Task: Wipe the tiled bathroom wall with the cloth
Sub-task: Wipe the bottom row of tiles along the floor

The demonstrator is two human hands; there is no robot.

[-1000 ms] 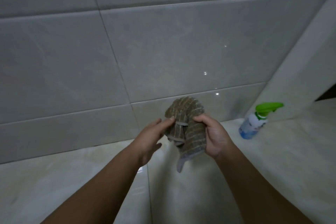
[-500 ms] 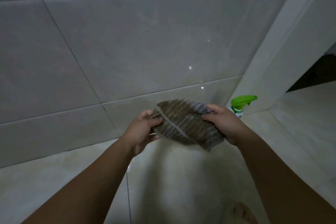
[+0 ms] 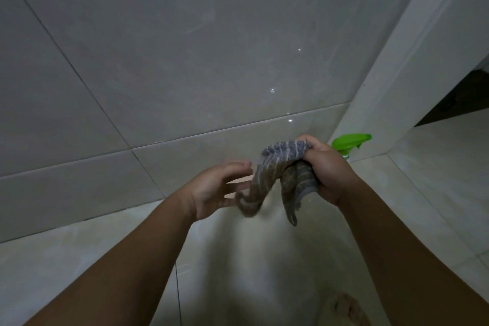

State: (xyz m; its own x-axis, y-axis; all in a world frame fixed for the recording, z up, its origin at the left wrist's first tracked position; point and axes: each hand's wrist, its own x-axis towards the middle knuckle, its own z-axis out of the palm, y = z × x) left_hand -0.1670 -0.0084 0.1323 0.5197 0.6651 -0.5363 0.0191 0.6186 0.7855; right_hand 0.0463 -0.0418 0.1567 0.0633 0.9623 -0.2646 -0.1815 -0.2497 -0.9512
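Observation:
A grey and brown striped cloth (image 3: pixel 275 177) hangs bunched in front of the lower wall. My right hand (image 3: pixel 326 169) grips its upper part, fingers curled round the bundle. My left hand (image 3: pixel 219 188) is just left of the cloth with fingers spread and straight, their tips at the hanging fold; it holds nothing. The pale grey tiled wall (image 3: pixel 198 47) fills the upper view, glossy with a few small light spots. Both ends of the cloth dangle below my hands.
A spray bottle with a green trigger head (image 3: pixel 349 141) stands on the floor in the corner, mostly hidden behind my right hand. A white door frame (image 3: pixel 412 55) rises at the right. Cream floor tiles (image 3: pixel 66 267) lie below; toes of a foot (image 3: pixel 346 309) show at the bottom.
The cloth was stretched flat between both hands; now my left hand has let go and opened, and my right hand has gathered the cloth into a bunch.

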